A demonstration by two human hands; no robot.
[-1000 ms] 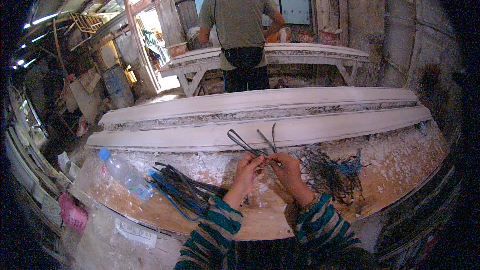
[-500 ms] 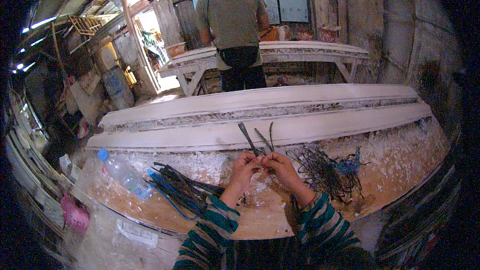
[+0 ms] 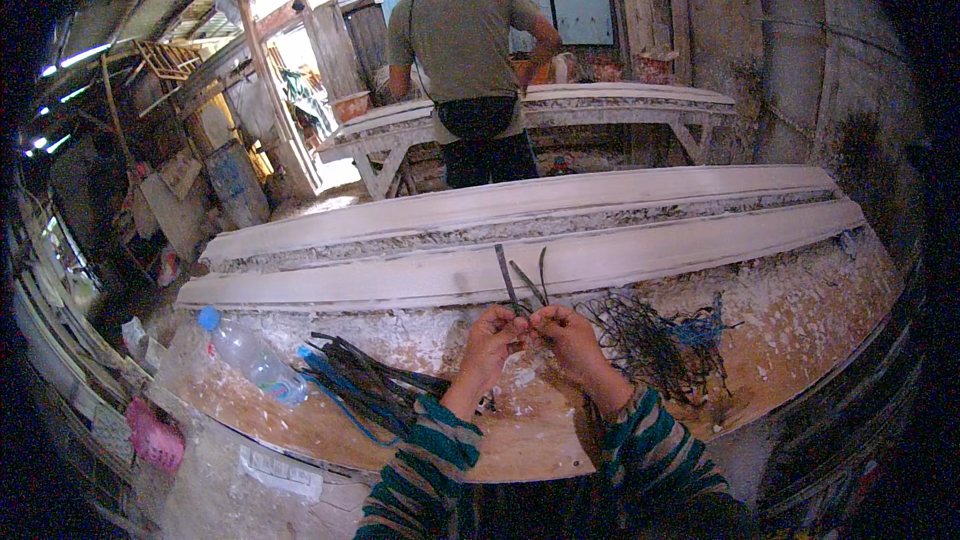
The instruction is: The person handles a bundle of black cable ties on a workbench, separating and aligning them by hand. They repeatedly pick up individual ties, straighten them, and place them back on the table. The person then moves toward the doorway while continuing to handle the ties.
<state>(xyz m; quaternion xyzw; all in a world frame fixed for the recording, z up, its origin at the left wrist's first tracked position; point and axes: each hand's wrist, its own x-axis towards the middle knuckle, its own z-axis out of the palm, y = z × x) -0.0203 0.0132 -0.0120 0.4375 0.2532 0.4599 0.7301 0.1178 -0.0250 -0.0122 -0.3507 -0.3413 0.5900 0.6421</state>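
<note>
Two pinches nearly meet: left hand (image 3: pixel 490 340) and right hand (image 3: pixel 570 337) grip dark strips (image 3: pixel 507 276), whose free ends stretch beyond the grip, long axes pointing forward, about equally near either hand.

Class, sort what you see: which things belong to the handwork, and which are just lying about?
In the work:
dark strips between left hand and right hand
likely the strip bundle and dark tangle

Apparently lying about:
clear bottle
pink object
</note>
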